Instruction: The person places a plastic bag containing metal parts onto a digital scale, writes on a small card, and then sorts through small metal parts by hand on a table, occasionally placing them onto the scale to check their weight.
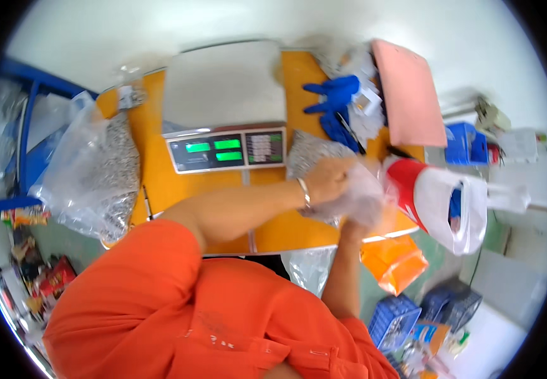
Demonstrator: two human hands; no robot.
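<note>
A clear plastic bag (pixel 314 150) with many small grey pieces lies on the table, right of the scale. My left hand (pixel 327 179), with a bracelet at the wrist, reaches across and is closed on the bag's gathered upper part (pixel 368 197). That loose plastic is smeared by motion. Lower and to the right, my right hand (pixel 351 231) comes up against the same plastic; its fingers are hidden behind the film and blurred. The silver weighing scale (pixel 223 88) shows lit green displays (pixel 227 144).
A large clear bag of grey pieces (pixel 118 170) slumps on the table's left side near a pen (pixel 148 202). Blue gloves (pixel 336 95) and a pink board (pixel 409 95) are at the back right. A red-and-white bag (pixel 434 196) and orange bag (pixel 393 262) stand beside my right arm.
</note>
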